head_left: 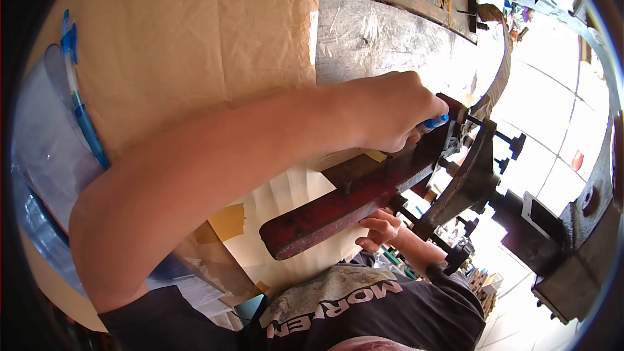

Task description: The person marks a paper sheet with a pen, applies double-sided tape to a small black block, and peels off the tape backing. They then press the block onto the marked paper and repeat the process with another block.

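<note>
My left hand [396, 114] reaches across from the left, its fingers closed around a blue-ended pen [437, 121]. Only the blue end of the pen shows past the fist, close over the far end of a long dark red metal bar [338, 211]. Below that bar, my right hand [381, 229] is partly in view, fingers loosely bent and thumb apart, with the fingertips right at the bar's lower edge. Black clamp screws [458, 253] and a dark metal bracket [465, 182] join the bar on its right side.
Brown paper [195, 32] covers the upper left, beside a scratched metal plate [383, 39]. Clear plastic and a blue tube [88, 127] lie at far left. Cream paper [260, 227] spreads under the bar. A machine arm [565, 273] stands right, over a bright tiled floor [546, 104].
</note>
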Demonstrator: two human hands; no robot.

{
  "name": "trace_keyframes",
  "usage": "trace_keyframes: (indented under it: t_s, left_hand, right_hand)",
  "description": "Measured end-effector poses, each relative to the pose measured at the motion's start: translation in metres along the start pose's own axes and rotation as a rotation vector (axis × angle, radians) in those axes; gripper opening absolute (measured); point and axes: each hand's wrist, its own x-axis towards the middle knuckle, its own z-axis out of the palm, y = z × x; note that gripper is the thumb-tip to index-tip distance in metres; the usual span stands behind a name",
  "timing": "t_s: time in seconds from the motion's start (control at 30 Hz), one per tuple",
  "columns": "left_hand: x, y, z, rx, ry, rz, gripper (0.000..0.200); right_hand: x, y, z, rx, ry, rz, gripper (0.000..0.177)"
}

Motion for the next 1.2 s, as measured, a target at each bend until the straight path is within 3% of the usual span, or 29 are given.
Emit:
trace_keyframes:
  t_s: [0.23, 0.33, 0.4, 0.53, 0.6, 0.67, 0.9, 1.0, 1.13, 1.2]
  left_hand:
    - [0.003, 0.004, -0.006, 0.043, -0.053, -0.020, 0.010]
    - [0.004, 0.007, -0.013, 0.045, -0.105, -0.043, 0.010]
    - [0.003, 0.007, -0.013, 0.056, -0.123, -0.044, 0.010]
    - [0.001, 0.004, -0.001, 0.012, -0.023, -0.020, 0.010]
    - [0.002, 0.004, 0.001, 0.001, 0.011, -0.030, 0.010]
    - [0.004, 0.007, -0.002, 0.079, -0.077, -0.104, 0.018]
    - [0.004, 0.011, -0.016, 0.074, -0.126, -0.028, 0.010]
    - [0.004, 0.009, -0.011, 0.059, -0.105, -0.070, 0.011]
    - [0.001, 0.004, -0.002, 0.048, 0.010, -0.002, 0.011]
    - [0.002, 0.004, -0.002, 0.034, 0.019, -0.004, 0.012]
  right_hand:
    - [0.002, 0.000, -0.003, 0.028, -0.044, 0.003, 0.042]
    - [-0.003, -0.002, -0.003, 0.030, -0.044, 0.126, 0.038]
    - [0.007, 0.001, -0.005, 0.039, -0.070, -0.008, 0.042]
    - [0.001, 0.001, -0.004, 0.034, -0.052, -0.019, 0.042]
    - [-0.005, -0.003, -0.004, 0.018, -0.073, 0.134, 0.038]
    - [-0.006, -0.002, -0.004, 0.019, -0.069, 0.130, 0.038]
    - [-0.012, 0.000, 0.000, 0.008, -0.040, 0.092, 0.041]
    - [0.000, 0.003, -0.001, 0.039, -0.018, -0.040, 0.040]
    - [-0.004, 0.002, 0.000, 0.063, -0.011, -0.029, 0.039]
    - [-0.009, 0.000, 0.001, 0.020, -0.038, 0.095, 0.040]
